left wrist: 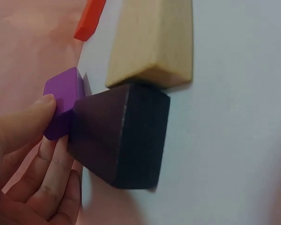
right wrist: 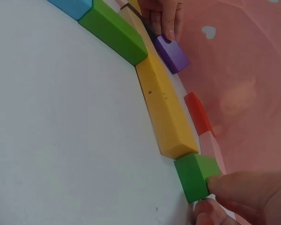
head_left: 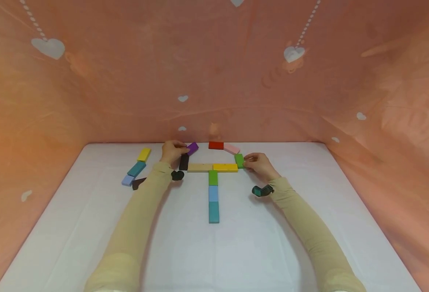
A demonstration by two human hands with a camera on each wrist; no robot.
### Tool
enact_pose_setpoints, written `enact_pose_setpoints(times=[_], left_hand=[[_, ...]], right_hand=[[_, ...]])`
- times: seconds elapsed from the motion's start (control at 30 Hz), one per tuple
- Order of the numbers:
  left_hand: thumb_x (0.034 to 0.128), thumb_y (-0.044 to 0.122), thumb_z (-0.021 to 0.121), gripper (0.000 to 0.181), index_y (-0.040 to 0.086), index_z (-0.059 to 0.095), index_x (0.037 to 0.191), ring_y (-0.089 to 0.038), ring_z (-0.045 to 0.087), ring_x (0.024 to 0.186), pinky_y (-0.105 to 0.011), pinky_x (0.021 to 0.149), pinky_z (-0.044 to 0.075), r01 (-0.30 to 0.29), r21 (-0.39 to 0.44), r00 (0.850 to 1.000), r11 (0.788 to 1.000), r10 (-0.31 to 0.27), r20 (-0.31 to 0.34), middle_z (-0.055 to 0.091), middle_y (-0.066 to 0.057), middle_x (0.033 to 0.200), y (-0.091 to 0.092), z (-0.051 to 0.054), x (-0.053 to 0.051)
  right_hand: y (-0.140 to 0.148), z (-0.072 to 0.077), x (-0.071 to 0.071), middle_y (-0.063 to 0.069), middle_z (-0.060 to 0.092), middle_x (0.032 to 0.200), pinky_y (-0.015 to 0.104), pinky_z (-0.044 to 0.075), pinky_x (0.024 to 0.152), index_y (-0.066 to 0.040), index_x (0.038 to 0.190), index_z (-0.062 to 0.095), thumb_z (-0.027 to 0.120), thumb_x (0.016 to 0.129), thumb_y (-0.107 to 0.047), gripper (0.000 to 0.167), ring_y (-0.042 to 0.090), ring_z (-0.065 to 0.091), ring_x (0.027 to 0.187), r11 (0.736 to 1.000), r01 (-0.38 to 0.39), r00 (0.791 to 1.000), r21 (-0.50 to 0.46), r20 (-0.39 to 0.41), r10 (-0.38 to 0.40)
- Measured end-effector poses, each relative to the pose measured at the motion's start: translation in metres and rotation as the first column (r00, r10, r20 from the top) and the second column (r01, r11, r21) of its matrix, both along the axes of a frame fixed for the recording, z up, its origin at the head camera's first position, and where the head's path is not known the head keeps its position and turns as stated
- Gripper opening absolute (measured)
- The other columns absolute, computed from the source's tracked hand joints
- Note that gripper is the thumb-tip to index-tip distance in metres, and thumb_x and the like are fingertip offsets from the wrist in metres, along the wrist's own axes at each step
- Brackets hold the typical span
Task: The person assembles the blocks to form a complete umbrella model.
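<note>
Purple block (head_left: 192,148) and green block (head_left: 239,161) — each gripped by one hand.
Both are smooth, flat-faced and rectangular; the bare wood block (left wrist: 145,37) shows grain, the yellow block (right wrist: 166,105) small dark specks. The left hand (head_left: 172,151) pinches the purple block at the black block's (left wrist: 119,140) far end; the right hand (head_left: 259,164) pinches the green block by the yellow block's right end. Between the hands lie a red block (head_left: 216,145) and a pink block (head_left: 231,148) — the left sleeve (head_left: 134,227) partly covers a dark brown block (head_left: 138,183).
</note>
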State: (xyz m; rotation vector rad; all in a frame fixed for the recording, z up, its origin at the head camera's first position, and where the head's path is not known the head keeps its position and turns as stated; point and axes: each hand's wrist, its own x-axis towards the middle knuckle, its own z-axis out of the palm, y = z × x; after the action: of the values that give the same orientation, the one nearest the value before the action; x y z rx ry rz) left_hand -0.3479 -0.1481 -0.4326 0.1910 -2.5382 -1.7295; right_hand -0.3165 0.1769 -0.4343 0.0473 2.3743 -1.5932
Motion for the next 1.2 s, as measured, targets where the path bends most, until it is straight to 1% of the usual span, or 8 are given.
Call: enact_pose_setpoints(times=[0.2,0.4,0.57,0.77,0.87,0.97,1.1,1.2], left_hand=[[0.0816,0.003,0.075,0.025,-0.009,0.068,0.102,-0.026,0.059,0.086,-0.031,0.08,0.05,0.001,-0.025,1.0,1.0,-0.001,-0.027,0.066,-0.023,0.1,-0.001,-0.0024,0.002],[0.0834,0.002,0.072,0.022,-0.009,0.067,0.102,-0.029,0.059,0.088,-0.036,0.082,0.051,0.026,-0.098,0.997,0.995,-0.032,-0.063,0.065,-0.022,0.099,-0.003,-0.0014,0.0045],[0.0824,-0.001,0.072,0.023,-0.011,0.068,0.102,-0.033,0.06,0.094,-0.039,0.087,0.049,0.056,-0.136,0.992,0.989,-0.071,-0.103,0.065,-0.024,0.1,-0.0051,-0.0003,0.0066],[0.0824,0.001,0.073,0.022,-0.01,0.069,0.101,-0.035,0.048,0.122,-0.041,0.106,0.034,0.061,-0.163,0.988,0.985,-0.083,-0.133,0.058,-0.025,0.123,-0.0068,-0.0025,0.0072],[0.0827,0.002,0.073,0.023,-0.009,0.069,0.102,-0.034,0.045,0.126,-0.039,0.109,0.03,0.062,-0.15,0.989,0.987,-0.081,-0.124,0.052,-0.025,0.132,-0.0076,-0.0039,0.0064],[0.0827,0.0,0.073,0.024,-0.01,0.068,0.103,-0.034,0.05,0.12,-0.039,0.105,0.036,0.064,-0.134,0.99,0.989,-0.08,-0.118,0.053,-0.025,0.13,-0.0079,-0.0044,0.0054],[0.0839,-0.001,0.071,0.022,-0.008,0.069,0.105,-0.033,0.057,0.107,-0.039,0.097,0.043,0.062,-0.108,0.993,0.992,-0.072,-0.091,0.061,-0.023,0.118,-0.007,-0.0043,0.0047],[0.0851,0.001,0.07,0.022,-0.006,0.069,0.106,-0.031,0.057,0.103,-0.038,0.094,0.045,0.058,-0.096,0.996,0.994,-0.064,-0.06,0.063,-0.021,0.11,-0.0059,-0.0048,0.0046]], right_hand=[[0.0009,0.0001,0.002,0.019,0.059,0.105,0.024,0.052,0.071,0.007,0.121,0.056,0.063,0.09,-0.004,0.034,0.019,0.058,0.083,1.0,-0.012,1.0,-0.015,-0.002,0.012],[0.0015,0.0023,0.0049,0.016,0.061,0.097,0.024,0.051,0.068,0.007,0.115,0.058,0.064,0.088,-0.004,0.03,0.017,0.058,0.078,1.0,-0.02,0.999,-0.023,-0.04,0.019],[0.0018,-0.0003,0.0017,0.017,0.061,0.103,0.024,0.052,0.07,0.006,0.119,0.058,0.063,0.089,-0.004,0.032,0.017,0.058,0.081,1.0,-0.005,1.0,-0.006,-0.023,0.005],[0.0015,-0.0008,0.0006,0.017,0.06,0.104,0.021,0.051,0.067,0.008,0.121,0.056,0.063,0.09,-0.004,0.034,0.015,0.058,0.08,1.0,-0.004,1.0,0.001,-0.008,0.004],[0.0014,-0.0001,0.0007,0.016,0.06,0.104,0.022,0.051,0.067,0.007,0.121,0.056,0.063,0.09,-0.004,0.034,0.016,0.057,0.08,1.0,-0.001,1.0,0.0,0.0,0.001],[0.001,0.0009,0.0015,0.016,0.059,0.104,0.022,0.051,0.068,0.006,0.121,0.056,0.063,0.09,-0.005,0.033,0.017,0.057,0.081,1.0,0.0,1.0,0.005,-0.004,0.0],[0.0004,0.0016,0.0028,0.017,0.059,0.104,0.022,0.051,0.069,0.007,0.122,0.056,0.063,0.091,-0.005,0.034,0.017,0.057,0.081,1.0,-0.002,1.0,0.006,-0.006,0.002],[-0.0001,0.0018,0.0042,0.016,0.058,0.104,0.023,0.052,0.07,0.006,0.122,0.056,0.063,0.091,-0.005,0.034,0.018,0.057,0.082,1.0,0.001,1.0,0.004,0.004,-0.002]])
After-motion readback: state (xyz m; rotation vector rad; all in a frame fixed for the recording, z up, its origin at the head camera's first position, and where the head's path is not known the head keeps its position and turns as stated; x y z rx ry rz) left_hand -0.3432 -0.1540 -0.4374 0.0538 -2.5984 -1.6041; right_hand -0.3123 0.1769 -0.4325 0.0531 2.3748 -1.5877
